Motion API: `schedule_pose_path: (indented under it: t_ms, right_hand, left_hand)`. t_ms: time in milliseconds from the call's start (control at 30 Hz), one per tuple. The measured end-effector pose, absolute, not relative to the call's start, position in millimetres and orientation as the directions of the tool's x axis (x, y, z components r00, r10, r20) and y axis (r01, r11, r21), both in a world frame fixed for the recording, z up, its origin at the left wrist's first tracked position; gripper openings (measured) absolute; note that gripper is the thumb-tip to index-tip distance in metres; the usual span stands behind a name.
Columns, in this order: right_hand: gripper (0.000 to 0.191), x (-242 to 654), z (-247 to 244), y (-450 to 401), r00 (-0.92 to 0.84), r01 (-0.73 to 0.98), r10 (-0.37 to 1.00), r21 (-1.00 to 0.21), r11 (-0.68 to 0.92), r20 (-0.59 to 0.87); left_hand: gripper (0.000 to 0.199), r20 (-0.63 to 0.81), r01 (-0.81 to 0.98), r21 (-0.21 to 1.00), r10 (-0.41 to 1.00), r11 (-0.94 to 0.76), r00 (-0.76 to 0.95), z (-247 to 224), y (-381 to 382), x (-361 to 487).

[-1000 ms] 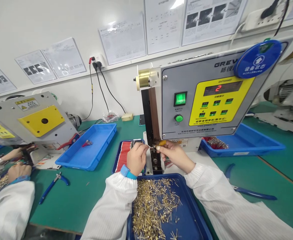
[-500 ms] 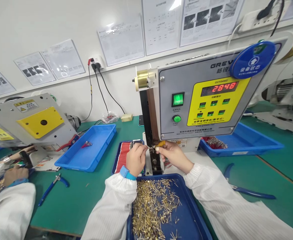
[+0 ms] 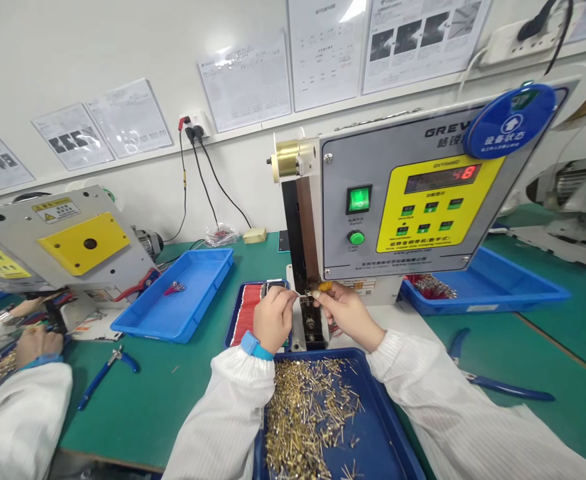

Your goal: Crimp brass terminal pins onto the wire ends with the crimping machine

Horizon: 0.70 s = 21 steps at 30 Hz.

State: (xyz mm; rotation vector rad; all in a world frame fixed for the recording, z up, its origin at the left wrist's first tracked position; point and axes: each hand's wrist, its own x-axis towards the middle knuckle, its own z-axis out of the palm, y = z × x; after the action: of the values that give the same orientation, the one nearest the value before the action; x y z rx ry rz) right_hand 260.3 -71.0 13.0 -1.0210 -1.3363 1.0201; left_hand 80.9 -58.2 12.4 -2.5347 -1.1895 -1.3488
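Observation:
My left hand (image 3: 274, 317), with a blue band at the wrist, is closed in a pinch on a thin light-coloured lead at the crimping machine's (image 3: 393, 200) working point. From the other side my right hand (image 3: 350, 312) pinches at the same spot; a yellow cover sits on one fingertip. What its fingers hold is too small to make out. Just below both hands lies a dark blue tray (image 3: 387, 427) with a heap of gold-coloured leaded parts (image 3: 307, 413). Behind my left hand, a smaller tray holds red wires (image 3: 249, 312), partly hidden by the hand.
Right of the machine is a blue tray (image 3: 503, 283) with red-wired pieces; blue-handled pliers (image 3: 503, 387) lie before it. On the left stand another blue tray (image 3: 173, 300), cutters (image 3: 107, 373) and a second machine (image 3: 67, 240), where a co-worker's hands (image 3: 37, 347) are busy.
My hands stay at the machine's working point, nearly still. The red display showed 2848 and now shows only its last digits brightly. The co-worker's hand has shifted slightly.

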Motion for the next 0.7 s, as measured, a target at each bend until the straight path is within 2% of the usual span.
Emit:
schedule_pose_path:
  t_ms: [700]
  right_hand:
    - [0.031,262.3,10.3,-70.8,-0.008,0.033,0.971,-0.970,0.240,0.240]
  left_hand:
    - [0.021,0.715,0.646,0.304,0.615,-0.701,0.331,13.0,-58.4,81.0]
